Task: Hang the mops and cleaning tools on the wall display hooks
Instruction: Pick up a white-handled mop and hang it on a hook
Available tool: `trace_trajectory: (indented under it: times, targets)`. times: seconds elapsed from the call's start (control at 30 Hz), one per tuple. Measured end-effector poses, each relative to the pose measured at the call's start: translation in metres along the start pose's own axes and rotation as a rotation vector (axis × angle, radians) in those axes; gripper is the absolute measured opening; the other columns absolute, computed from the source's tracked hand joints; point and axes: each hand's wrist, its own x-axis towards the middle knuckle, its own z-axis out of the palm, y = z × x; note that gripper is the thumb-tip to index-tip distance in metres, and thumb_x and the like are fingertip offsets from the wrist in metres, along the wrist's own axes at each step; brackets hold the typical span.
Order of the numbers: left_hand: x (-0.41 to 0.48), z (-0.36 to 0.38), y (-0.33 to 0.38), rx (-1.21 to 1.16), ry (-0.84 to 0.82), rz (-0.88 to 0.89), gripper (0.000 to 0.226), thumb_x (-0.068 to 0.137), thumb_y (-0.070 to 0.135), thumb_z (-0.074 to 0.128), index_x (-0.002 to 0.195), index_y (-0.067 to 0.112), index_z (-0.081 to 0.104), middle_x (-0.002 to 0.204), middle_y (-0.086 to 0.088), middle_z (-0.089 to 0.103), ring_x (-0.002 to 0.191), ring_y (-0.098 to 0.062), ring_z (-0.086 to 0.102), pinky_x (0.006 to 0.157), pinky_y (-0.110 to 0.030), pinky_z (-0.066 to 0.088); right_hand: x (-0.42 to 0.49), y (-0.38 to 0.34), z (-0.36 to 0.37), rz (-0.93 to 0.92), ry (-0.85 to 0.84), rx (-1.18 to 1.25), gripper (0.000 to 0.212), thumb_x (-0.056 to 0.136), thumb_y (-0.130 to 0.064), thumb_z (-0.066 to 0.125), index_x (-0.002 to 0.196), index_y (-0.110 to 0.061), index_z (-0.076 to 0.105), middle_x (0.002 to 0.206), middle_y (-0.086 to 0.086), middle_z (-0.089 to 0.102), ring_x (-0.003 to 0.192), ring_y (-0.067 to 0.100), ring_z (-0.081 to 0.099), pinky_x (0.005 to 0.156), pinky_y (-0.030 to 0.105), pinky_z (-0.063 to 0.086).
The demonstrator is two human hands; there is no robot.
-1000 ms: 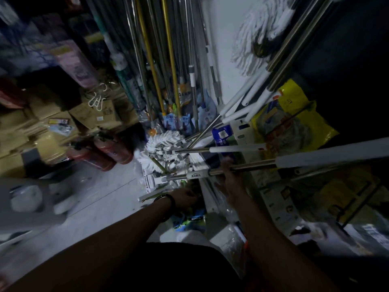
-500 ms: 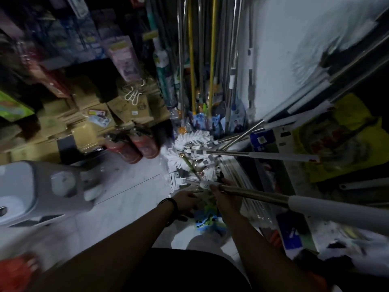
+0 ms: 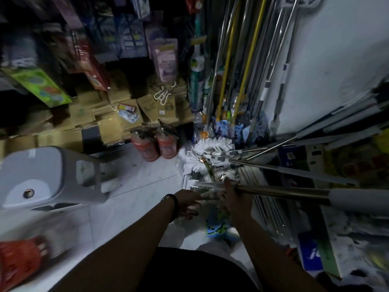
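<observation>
A mop with a steel handle point(image 3: 280, 191) and a grey grip sleeve lies nearly level across the lower right, head end toward the floor pile. My right hand point(image 3: 233, 197) grips that handle close to the head. My left hand point(image 3: 188, 202), with a dark wristband, reaches into the same spot beside the mop head; its fingers are blurred. Several white mop heads point(image 3: 210, 152) lie heaped on the floor just beyond both hands. More mops and poles point(image 3: 250, 60) lean or hang along the white wall point(image 3: 328, 60) above.
A grey plastic stool point(image 3: 52, 175) stands at the left on the pale tiled floor. Two red fire extinguishers point(image 3: 155, 144) sit by stacked cardboard boxes point(image 3: 101, 123). Packaged goods hang above. Flat packaged items and a yellow bag crowd the right side.
The view has swung up and left. The held mop handle has come down toward level, and my right hand has slid along it to the head end. My left hand stays beside it.
</observation>
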Motion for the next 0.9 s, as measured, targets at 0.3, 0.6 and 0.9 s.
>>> trace_trajectory:
  times: [0.3,0.6,0.9]
  targets:
    - [0.026,-0.001,-0.007,-0.801,-0.097,0.009,0.029,0.105,0.032,0.055,0.105,0.003,0.053,0.110,-0.020,0.061,0.088,-0.038,0.064,0.059,-0.046,0.063,-0.075,-0.092,-0.017,0.010,-0.052,0.030,0.039,0.089,-0.041,0.082,0.111,-0.009,0.076,0.098,0.013,0.082,0.089,0.032,0.081,0.074,0.042,0.066]
    - [0.034,-0.007,-0.006,-1.229,-0.108,0.119,0.030,0.110,0.013,0.038,0.088,0.002,0.055,0.070,-0.017,0.068,0.078,-0.026,0.058,0.067,-0.037,0.059,-0.116,-0.134,-0.011,-0.091,-0.062,0.069,0.037,0.091,-0.041,0.077,0.109,-0.009,0.076,0.105,0.016,0.081,0.092,0.037,0.080,0.087,0.048,0.063]
    - [0.044,0.016,0.008,-1.204,-0.189,0.231,0.013,0.106,0.012,0.050,0.107,0.004,0.061,0.112,-0.015,0.066,0.109,-0.029,0.064,0.068,-0.041,0.064,-0.109,-0.113,0.012,-0.981,-0.202,-0.859,0.009,0.095,-0.022,0.072,0.104,-0.022,0.072,0.103,0.000,0.073,0.098,0.021,0.068,0.082,0.038,0.056]
